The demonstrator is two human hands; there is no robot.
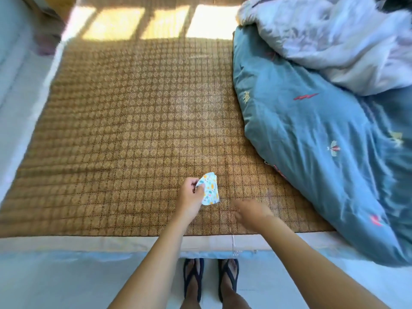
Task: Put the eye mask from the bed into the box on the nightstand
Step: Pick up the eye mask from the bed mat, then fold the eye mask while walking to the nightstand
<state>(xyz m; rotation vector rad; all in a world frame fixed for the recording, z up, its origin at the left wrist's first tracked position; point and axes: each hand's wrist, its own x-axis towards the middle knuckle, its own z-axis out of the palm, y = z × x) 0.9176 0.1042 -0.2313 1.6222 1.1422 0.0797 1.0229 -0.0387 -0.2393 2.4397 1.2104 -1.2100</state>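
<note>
The eye mask (pixel 210 191) is a small white cloth piece with orange, yellow and teal spots. My left hand (pixel 191 197) pinches its left edge and holds it just over the woven mat (pixel 124 134) on the bed, near the front edge. My right hand (pixel 249 210) hovers blurred to the right of the mask, fingers spread, holding nothing. The box and the nightstand are out of view.
A teal quilt (pixel 323 148) with small patterns lies bunched on the right of the bed, with a pale floral duvet (pixel 330 39) heaped behind it. Sunlit patches fall on the far mat. My feet in dark flip-flops (pixel 210 277) stand at the bed's front edge.
</note>
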